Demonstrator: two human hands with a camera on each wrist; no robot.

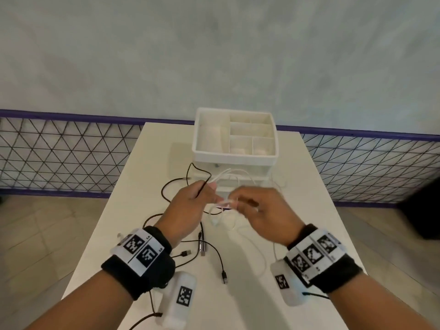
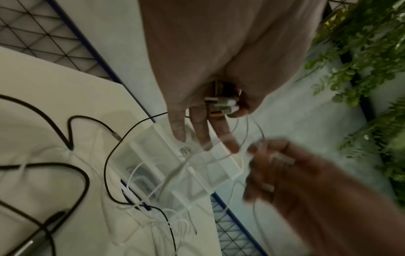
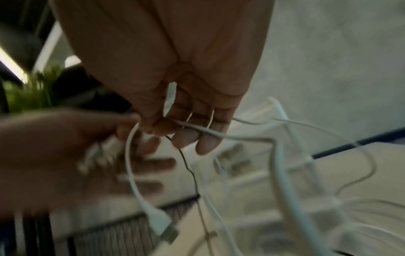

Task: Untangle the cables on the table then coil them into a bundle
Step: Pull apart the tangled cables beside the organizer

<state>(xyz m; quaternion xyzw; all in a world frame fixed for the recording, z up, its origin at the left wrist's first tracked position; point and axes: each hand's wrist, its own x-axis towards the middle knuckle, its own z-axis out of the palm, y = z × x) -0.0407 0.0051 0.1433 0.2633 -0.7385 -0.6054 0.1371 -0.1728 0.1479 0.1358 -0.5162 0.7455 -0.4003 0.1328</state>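
Gripping apparently two white cables (image 3: 241, 136)

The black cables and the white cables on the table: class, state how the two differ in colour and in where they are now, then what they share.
The black cables are dark; the white cables are pale, hard to see against the table. The black cables mostly lie on the table near the wrists, plug ends loose; the white cables are mostly lifted, pinched by the left hand and right hand. Shared: both are thin, looped and not yet coiled.
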